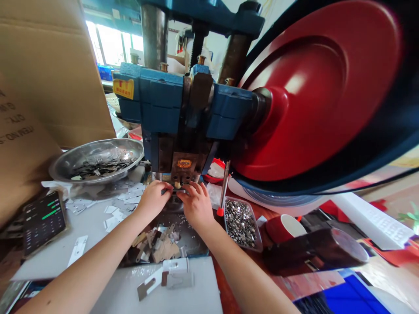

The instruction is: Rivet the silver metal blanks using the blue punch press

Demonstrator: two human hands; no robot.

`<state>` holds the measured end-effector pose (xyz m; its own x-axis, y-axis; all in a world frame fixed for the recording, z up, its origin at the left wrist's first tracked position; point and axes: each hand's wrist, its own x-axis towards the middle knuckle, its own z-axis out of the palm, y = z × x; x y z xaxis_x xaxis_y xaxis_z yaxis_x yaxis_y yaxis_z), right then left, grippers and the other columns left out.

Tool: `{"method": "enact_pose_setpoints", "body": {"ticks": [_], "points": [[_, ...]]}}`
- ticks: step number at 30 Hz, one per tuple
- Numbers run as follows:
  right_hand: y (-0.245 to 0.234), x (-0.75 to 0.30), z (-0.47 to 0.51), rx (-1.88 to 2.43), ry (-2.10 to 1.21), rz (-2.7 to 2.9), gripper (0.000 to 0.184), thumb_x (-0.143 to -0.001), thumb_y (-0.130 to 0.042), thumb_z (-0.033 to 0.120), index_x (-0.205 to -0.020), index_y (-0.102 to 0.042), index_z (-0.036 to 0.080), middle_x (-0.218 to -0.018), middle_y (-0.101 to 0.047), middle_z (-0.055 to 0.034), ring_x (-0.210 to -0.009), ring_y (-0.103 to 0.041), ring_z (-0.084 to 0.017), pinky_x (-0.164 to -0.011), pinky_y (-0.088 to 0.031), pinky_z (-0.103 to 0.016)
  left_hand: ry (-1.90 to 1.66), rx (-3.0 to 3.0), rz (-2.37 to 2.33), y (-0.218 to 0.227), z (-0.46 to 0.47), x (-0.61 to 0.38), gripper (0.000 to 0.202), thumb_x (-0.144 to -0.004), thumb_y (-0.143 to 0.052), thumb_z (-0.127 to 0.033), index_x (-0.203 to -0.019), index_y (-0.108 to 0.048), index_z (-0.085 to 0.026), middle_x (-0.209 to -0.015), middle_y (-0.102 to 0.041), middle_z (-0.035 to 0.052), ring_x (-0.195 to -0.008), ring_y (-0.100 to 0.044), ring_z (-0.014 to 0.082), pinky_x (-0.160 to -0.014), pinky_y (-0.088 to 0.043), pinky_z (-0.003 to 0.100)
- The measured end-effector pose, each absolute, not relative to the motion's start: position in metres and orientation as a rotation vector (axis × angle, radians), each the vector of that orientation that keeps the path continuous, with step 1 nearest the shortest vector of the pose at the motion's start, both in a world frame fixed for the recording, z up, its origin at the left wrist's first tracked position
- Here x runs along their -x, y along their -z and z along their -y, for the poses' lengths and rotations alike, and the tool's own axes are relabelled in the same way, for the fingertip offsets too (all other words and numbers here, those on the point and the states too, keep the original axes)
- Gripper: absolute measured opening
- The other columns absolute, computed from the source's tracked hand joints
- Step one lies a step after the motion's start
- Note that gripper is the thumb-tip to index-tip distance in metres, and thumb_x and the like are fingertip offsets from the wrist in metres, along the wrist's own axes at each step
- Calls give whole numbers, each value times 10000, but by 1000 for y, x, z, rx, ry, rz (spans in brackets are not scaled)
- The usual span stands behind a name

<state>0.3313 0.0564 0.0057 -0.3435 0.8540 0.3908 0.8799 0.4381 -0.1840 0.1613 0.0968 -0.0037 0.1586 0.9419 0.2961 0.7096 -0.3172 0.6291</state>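
Observation:
Both my hands reach under the blue press, right below its die head. My left hand pinches a small flat metal piece at the die, fingertips closed on it. My right hand meets it from the other side, fingers curled on the same piece. The piece itself is mostly hidden by my fingers. Loose stamped metal pieces lie on the press bed beneath my wrists.
A big red flywheel fills the right. A steel bowl of metal parts sits at left, a phone in front of it. A clear tray of small silver parts, a red cup and a cardboard box surround the press.

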Motion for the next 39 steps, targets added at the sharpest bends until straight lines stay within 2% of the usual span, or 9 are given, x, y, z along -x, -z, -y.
{"method": "enact_pose_setpoints", "body": {"ticks": [4, 8, 11, 14, 19, 22, 26, 31, 39], "points": [[-7, -329, -59, 1450, 23, 2236, 316, -867, -485, 111, -1029, -692, 286, -1156, -629, -33, -1189, -445, -235, -1076, -260, -466, -976, -2057, -1577, 3, -100, -159, 176, -790, -543, -249, -843, -707, -211, -904, -674, 47, -920, -627, 211, -877, -480, 340], [3, -334, -51, 1369, -111, 2008, 345, -858, -441, 92, -1077, -666, 233, -1186, -611, -71, -1129, -503, -216, -994, -382, -396, -1050, -1987, -1631, -1, -95, -150, 213, -816, -523, -300, -910, -685, -197, -968, -649, 65, -925, -618, 217, -825, -499, 343], [12, -340, -34, 1447, -216, 1754, 234, -863, -453, 159, -996, -642, 194, -1003, -643, -84, -973, -571, -214, -867, -447, -359, -1066, -2038, -1602, -1, -82, -141, 224, -841, -503, -332, -907, -680, -212, -974, -634, 61, -933, -606, 218, -841, -490, 357], [20, -347, -13, 1582, -348, 1614, 140, -856, -500, 259, -834, -622, 194, -801, -639, -50, -792, -587, -204, -733, -445, -316, -1040, -2189, -1508, 2, -65, -134, 218, -858, -494, -336, -911, -679, -233, -977, -626, 50, -954, -594, 220, -892, -466, 389], [28, -357, 15, 1526, -571, 1467, 386, -906, -440, 476, -682, -588, 199, -678, -611, -28, -679, -564, -173, -659, -425, -275, -1000, -2216, -1508, 4, -37, -124, 195, -859, -499, -317, -931, -664, -244, -1028, -626, 46, -971, -597, 224, -823, -502, 364], [24, -361, 23, 1468, -648, 1158, 448, -888, -420, 589, -780, -596, 191, -675, -602, -21, -656, -568, -171, -635, -450, -273, -990, -2182, -1515, 3, -19, -118, 178, -859, -503, -314, -920, -655, -246, -1007, -634, 35, -939, -614, 213, -803, -516, 347], [9, -366, 21, 1358, -652, 957, 481, -870, -432, 626, -959, -611, 189, -811, -639, -43, -713, -589, -179, -690, -486, -302, -960, -2129, -1543, 7, 9, -110, 178, -878, -494, -342, -958, -632, -266, -1041, -626, 28, -942, -621, 201, -735, -532, 305], [-2, -369, 12, 1334, -669, 1040, 485, -835, -505, 616, -994, -641, 179, -856, -673, -60, -750, -600, -195, -732, -486, -335, -1106, -2185, -1570, 23, 33, -99, 175, -889, -502, -332, -1019, -601, -270, -1089, -592, 49, -1001, -592, 214, -835, -503, 346], [16, -372, 3, 1295, -729, 946, 502, -791, -567, 602, -1077, -559, 190, -929, -662, -71, -755, -623, -196, -708, -507, -354, -1382, -2328, -1487, 34, 34, -88, 224, -869, -526, -162, -1067, -556, -262, -1080, -543, 57, -1013, -549, 207, -911, -436, 369]]}}
